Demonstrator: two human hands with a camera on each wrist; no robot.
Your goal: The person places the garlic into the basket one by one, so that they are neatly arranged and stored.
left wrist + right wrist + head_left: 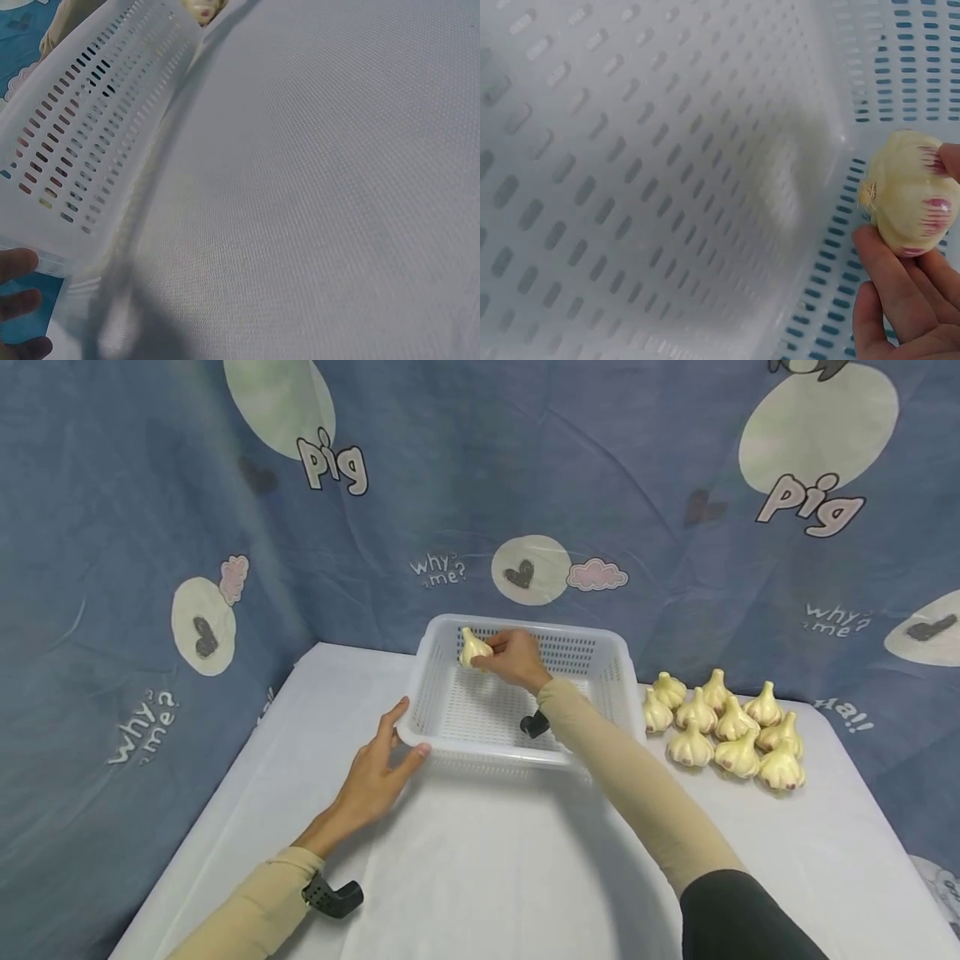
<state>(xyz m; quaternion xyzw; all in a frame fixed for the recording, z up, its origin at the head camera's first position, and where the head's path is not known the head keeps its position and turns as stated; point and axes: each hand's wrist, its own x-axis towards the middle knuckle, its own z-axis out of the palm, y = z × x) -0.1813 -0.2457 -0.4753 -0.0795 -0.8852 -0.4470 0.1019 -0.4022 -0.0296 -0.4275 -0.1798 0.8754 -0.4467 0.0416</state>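
Note:
A white slotted plastic basket (517,758) stands on the table near the back cloth. Inside its far left part, my right hand (517,658) grips a garlic bulb (474,648) between thumb and fingers. The right wrist view shows the same garlic bulb (911,193), pale with purple streaks, held near the slotted wall. My left hand (375,777) touches the basket's near left corner, thumb and fingers spread around the rim. In the left wrist view, only fingertips (19,304) show beside the basket's outer wall (90,127).
Several garlic bulbs (738,727) sit in a cluster on the table to the right of the basket. A white cloth covers the table (480,868). Blue printed curtains (480,485) hang behind and at the left.

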